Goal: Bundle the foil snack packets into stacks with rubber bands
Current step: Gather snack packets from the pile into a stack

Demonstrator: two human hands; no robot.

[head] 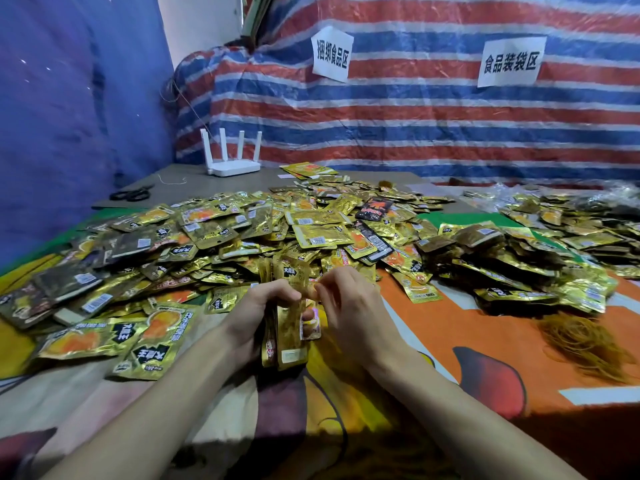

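My left hand [258, 315] grips an upright stack of gold foil packets [287, 337] at the middle of the table. My right hand [349, 306] is curled at the stack's right edge, its fingertips pinching at the packets near the top; a rubber band there is too blurred to make out. A big loose heap of gold packets [242, 237] spreads behind and to the left. A pile of tan rubber bands [585, 344] lies at the right.
A second heap of packets and bundles [540, 251] covers the right side. A white router [232, 157] and black scissors [133, 194] sit at the back left. A striped tarp [415, 109] with two paper signs hangs behind. A colourful cloth [450, 341] covers the table.
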